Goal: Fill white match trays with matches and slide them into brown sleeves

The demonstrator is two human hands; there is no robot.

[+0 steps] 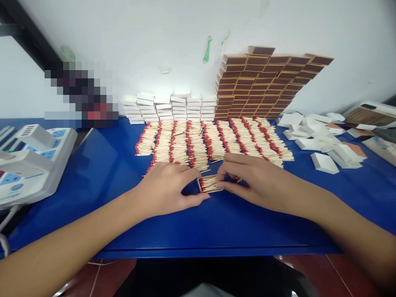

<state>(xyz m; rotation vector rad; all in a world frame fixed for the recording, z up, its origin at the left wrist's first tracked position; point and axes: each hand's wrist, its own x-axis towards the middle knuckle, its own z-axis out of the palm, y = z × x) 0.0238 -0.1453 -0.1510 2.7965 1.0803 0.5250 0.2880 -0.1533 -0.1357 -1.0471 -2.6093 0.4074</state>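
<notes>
Near the tabletop's front edge (pixel 222 251), the matchbox tray (pixel 212 192) seems light, crushable, best held by side walls; left hand (pixel 167 187) curves open, right hand (pixel 255 179) pinches its right end.

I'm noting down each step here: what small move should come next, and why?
Probably a gentle press with the right hand to level the matches: some lie slightly aslant in the open tray, red heads toward the left hand, and the right hand is at their other end.

Matchbox tray (pixel 212 191): three-o'clock end hidden by right hand (pixel 246 177). Nine o'clock: white power strip (pixel 60 165) cropped by edge. Ten o'clock: pixelated patch (pixel 81 88), unreadable. Three o'clock: cut-off slab (pixel 369 115), possibly a phone.
</notes>
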